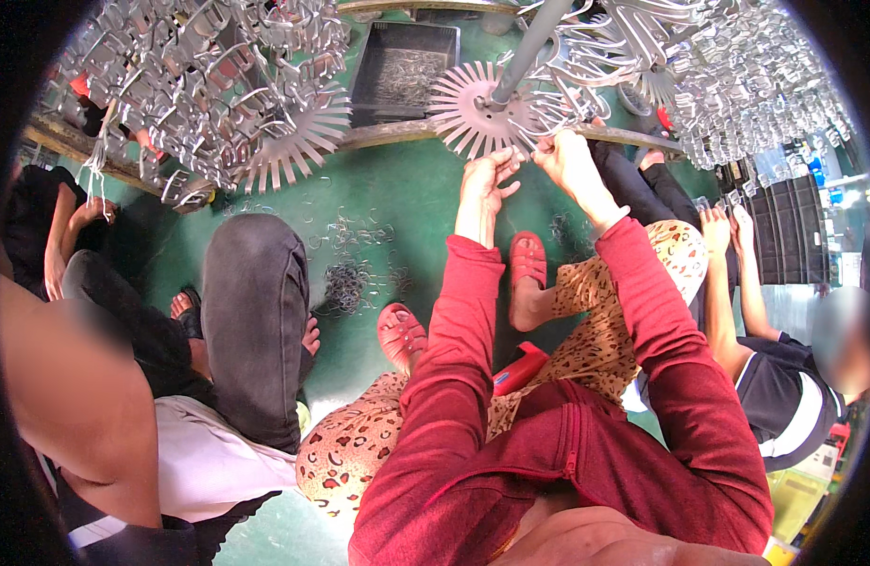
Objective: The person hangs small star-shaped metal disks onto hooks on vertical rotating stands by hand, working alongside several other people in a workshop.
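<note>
At the lower rim of a slotted metal disc [455, 91] on a grey pole, my two hands are raised close together. The fingers of my left hand [490, 179] are curled by the tines, one finger standing apart. What they grip is too small to make out. My right hand [569, 162] pinches at the disc's lower right edge, beside thin silvery bent-metal pieces [545, 115] hanging there. Whatever lies between its fingertips is hidden. A light band circles my right wrist.
Dense silvery metal parts [199, 85] hang on racks at the upper left and right. Beyond a curved wooden rail [388, 133] stands a black crate [404, 61] of small metal pieces. Loose wire bits [345, 286] litter the green floor. Other people sit on both sides.
</note>
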The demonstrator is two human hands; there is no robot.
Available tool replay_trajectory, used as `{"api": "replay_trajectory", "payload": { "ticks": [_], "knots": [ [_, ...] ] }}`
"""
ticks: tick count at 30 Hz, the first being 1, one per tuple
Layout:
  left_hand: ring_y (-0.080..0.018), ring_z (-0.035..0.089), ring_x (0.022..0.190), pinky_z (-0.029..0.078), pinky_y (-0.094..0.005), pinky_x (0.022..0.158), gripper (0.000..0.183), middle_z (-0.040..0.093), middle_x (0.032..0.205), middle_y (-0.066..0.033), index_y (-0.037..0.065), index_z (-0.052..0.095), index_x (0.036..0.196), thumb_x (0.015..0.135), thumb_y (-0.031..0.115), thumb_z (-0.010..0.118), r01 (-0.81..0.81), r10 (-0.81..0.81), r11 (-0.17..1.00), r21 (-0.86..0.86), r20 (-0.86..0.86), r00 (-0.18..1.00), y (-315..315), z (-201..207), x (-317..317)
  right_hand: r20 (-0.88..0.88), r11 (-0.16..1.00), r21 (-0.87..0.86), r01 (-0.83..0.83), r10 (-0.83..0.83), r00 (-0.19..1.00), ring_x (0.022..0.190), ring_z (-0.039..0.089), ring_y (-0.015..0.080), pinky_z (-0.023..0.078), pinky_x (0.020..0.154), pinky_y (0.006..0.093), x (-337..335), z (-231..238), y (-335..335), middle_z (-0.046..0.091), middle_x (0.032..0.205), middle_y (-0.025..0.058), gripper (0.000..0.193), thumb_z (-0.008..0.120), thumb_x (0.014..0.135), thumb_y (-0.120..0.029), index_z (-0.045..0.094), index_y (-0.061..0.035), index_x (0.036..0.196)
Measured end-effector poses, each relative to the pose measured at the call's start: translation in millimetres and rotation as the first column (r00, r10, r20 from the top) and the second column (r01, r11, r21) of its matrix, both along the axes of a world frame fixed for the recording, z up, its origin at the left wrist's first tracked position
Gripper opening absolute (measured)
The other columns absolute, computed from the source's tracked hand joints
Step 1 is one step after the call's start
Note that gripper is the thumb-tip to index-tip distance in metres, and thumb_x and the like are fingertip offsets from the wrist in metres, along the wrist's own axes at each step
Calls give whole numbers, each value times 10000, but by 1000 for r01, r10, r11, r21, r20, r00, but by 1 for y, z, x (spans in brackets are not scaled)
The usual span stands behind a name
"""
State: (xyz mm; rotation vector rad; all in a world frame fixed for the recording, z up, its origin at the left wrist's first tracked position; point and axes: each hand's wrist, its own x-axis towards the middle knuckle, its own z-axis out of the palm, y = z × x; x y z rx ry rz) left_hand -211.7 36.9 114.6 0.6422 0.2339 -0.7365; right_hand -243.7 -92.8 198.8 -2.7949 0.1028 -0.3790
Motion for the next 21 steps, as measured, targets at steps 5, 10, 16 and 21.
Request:
{"api": "replay_trajectory", "payload": {
  "ticks": [5,10,16,21],
  "knots": [
    [-91,571,721,480,-401,712,152,658,831,-25,77,619,933,835,190,592,6,-7,999,-33,-9,1000,-4,-5,2,65,1000,2,-3,2,998,651,647,270,486,611,340,-2,-8,0,626,687,186,201,687,717,-152,651,24,806],
    [-91,578,731,480,-404,733,165,662,869,-17,78,619,947,835,197,596,-2,4,998,-62,33,999,0,-12,5,30,974,225,11,-18,999,725,642,335,500,664,382,-8,-12,9,632,754,221,197,631,789,-148,636,41,846],
    [-96,576,725,441,-443,781,106,658,827,7,106,618,912,831,172,601,-7,5,998,-66,-27,1000,5,-7,13,126,931,362,-37,-10,992,721,633,354,496,657,394,-10,-9,13,627,769,225,199,631,787,-142,634,33,883],
    [-90,561,709,417,-470,807,92,655,826,14,129,610,899,820,176,621,-1,-1,996,-91,-22,1000,22,-8,17,239,902,412,-132,33,971,673,614,348,480,612,393,-42,-1,17,615,743,211,199,632,778,-133,623,34,885]
  ]
}}
